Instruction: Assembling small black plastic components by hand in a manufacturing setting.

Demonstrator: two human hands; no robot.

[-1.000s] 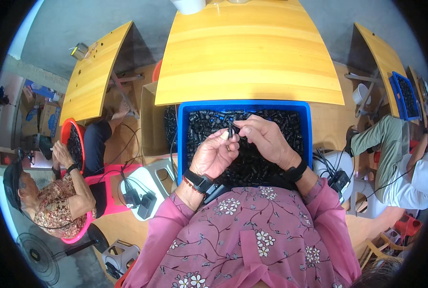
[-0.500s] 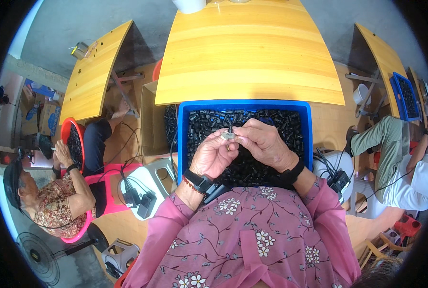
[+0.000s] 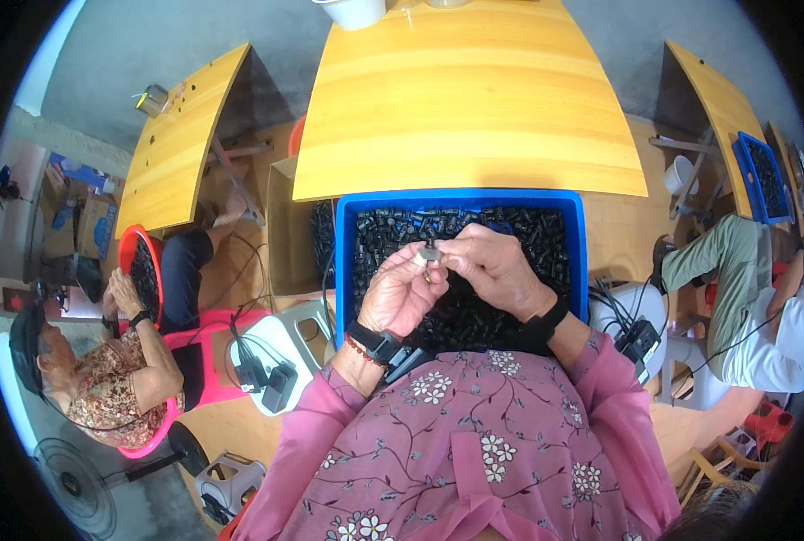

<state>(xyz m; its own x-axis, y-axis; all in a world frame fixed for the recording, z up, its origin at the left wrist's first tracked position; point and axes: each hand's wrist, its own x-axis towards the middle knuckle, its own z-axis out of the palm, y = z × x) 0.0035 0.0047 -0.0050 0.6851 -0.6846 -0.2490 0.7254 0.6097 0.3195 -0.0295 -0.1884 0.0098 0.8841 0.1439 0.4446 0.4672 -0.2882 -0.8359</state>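
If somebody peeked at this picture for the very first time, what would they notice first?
Probably the big yellow tabletop, bright across the top middle. Just below it in the picture is a blue tub holding lots of small black parts, and above them the left hand and right hand meet around a small dark piece. The pink flowered top fills the bottom middle.

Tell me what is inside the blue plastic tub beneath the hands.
The blue plastic tub holds a heap of small black cylindrical parts. The left hand and right hand hide some of it; most of what lies under the top layer is covered too.
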